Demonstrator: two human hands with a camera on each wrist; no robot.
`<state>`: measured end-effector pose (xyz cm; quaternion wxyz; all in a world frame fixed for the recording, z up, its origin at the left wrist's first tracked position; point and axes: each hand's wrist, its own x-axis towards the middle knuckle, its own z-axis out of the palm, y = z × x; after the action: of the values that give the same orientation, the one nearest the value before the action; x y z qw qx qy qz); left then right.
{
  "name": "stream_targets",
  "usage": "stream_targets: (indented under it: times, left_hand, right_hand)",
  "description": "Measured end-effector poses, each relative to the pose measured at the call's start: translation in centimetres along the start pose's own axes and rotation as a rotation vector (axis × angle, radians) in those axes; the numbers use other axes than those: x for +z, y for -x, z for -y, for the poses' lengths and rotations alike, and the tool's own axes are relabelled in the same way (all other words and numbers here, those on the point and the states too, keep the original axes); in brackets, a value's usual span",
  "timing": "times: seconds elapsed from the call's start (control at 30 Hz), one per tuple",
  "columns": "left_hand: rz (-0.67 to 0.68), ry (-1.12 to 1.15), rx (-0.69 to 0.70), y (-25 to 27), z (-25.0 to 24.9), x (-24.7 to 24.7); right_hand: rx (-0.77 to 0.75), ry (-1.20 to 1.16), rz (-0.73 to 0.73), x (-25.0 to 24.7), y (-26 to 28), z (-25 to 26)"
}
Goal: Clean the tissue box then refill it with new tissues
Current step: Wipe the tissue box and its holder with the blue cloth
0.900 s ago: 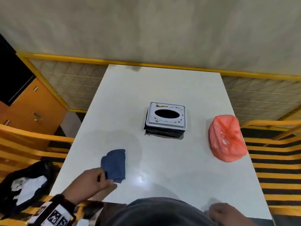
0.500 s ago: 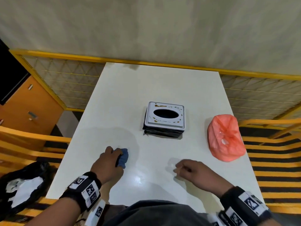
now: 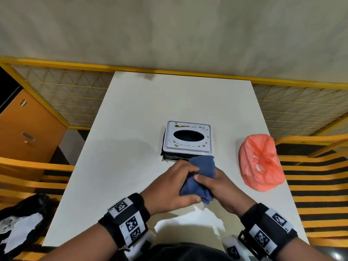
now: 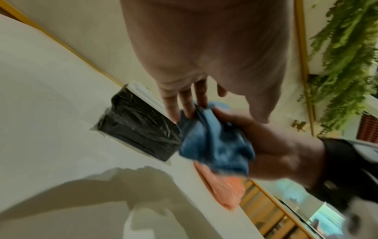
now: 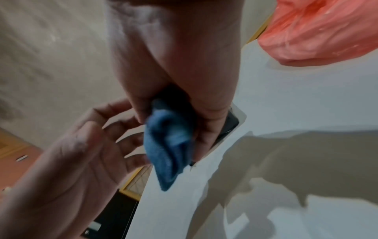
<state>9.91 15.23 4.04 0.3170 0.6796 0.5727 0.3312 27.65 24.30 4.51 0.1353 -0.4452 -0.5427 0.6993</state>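
Observation:
The tissue box (image 3: 188, 138) stands mid-table, black-sided with a white lid carrying brown stains around its oval slot; it also shows in the left wrist view (image 4: 139, 129). Just in front of it, a crumpled blue cloth (image 3: 202, 174) (image 4: 214, 145) (image 5: 169, 142) is held above the table between both hands. My right hand (image 3: 220, 183) (image 4: 272, 145) (image 5: 206, 122) grips it with thumb and curled fingers. My left hand (image 3: 169, 187) (image 4: 184, 103) (image 5: 81, 153) has its fingers spread and nearly straight, the tips touching the cloth.
A knotted red plastic bag (image 3: 260, 162) (image 5: 319, 30) lies on the right side of the white table (image 3: 131, 147). A black bag with white paper (image 3: 22, 223) sits off the left edge, near an orange cabinet (image 3: 24, 132). Yellow railings surround the table.
My left hand lifted the blue cloth from the near-left of the table and carried it right, up to the box. My right hand rose from the near edge and took hold of it.

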Motion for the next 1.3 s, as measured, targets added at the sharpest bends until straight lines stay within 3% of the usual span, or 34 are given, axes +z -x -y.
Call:
stream_targets:
  times: [0.07, 0.17, 0.3, 0.43, 0.5, 0.67, 0.87, 1.03, 1.2, 1.3]
  left_hand:
    - [-0.08, -0.069, -0.014, -1.5, 1.4, -1.5]
    - [-0.152, -0.226, -0.177, -4.8, 5.3, -4.6]
    - [0.054, -0.366, -0.389, -8.8, 9.4, -7.5]
    - [0.291, -0.424, -0.389, -11.1, 10.3, -7.8]
    - [0.329, -0.439, -0.39, -11.4, 9.8, -7.6]
    - [0.203, -0.537, -0.429, -10.2, 7.8, -6.0]
    - [0.048, -0.524, -0.563, -6.2, 6.1, -2.0]
    - [0.017, -0.554, -0.607, -3.0, 5.1, 0.4]
    - [0.039, -0.605, -0.605, -3.2, 4.9, 0.8]
    - [0.039, -0.575, -0.575, -3.9, 5.1, 0.7]
  right_hand:
    - [-0.025, -0.004, -0.047, -1.3, 0.2, -0.2]
    - [-0.012, -0.037, -0.069, -2.7, 0.9, -0.4]
    - [0.005, -0.056, -0.09, -3.2, 1.4, -1.0]
    - [0.018, -0.025, -0.087, -3.1, 1.4, -1.0]
    - [0.015, -0.013, -0.077, -3.1, 1.5, -0.8]
    - [-0.057, 0.1, -0.071, -3.1, 1.5, 0.1]
    - [-0.204, 0.205, -0.289, -2.7, 0.8, 0.1]
    - [-0.274, 0.143, -0.35, -2.6, 0.7, 0.3]
    - [-0.478, 0.519, -0.326, -1.0, -0.7, 0.2]
    - [-0.604, 0.932, -0.227, 0.5, -2.0, -1.0]
